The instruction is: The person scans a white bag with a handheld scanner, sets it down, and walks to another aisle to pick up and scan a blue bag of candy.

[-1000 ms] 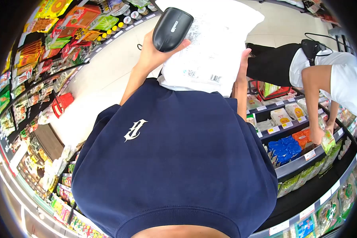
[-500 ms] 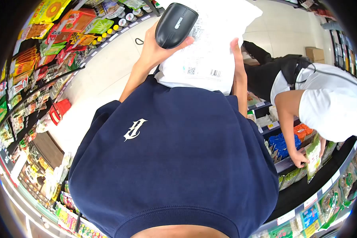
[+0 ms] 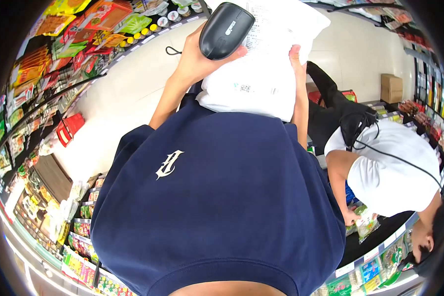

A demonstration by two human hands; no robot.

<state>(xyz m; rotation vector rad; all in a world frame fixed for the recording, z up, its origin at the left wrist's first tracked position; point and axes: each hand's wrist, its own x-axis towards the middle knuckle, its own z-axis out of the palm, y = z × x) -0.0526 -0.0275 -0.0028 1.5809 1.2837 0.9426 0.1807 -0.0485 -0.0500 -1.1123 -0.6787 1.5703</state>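
Note:
My left hand (image 3: pixel 195 59) is wrapped round a black, rounded handheld device (image 3: pixel 227 30), its thumb lying over the left side of a white plastic package (image 3: pixel 269 59). The package bears printed text and a small square code, and its lower edge rests near the chest of my navy shirt (image 3: pixel 222 182). My right hand (image 3: pixel 299 64) grips the package's right edge, thumb on top and the other fingers hidden behind it.
Shelves of bright snack packets (image 3: pixel 98 19) line the left. A red basket (image 3: pixel 70 129) stands on the pale floor. At the right, a person in a white top (image 3: pixel 394 163) bends over a low shelf, holding a green and white packet (image 3: pixel 366 223). Beyond is a cardboard box (image 3: pixel 391 88).
The other person has bent lower and shifted left with the packet, and the head now shows. My hands, the device and the package sit slightly further right in view, their grip unchanged.

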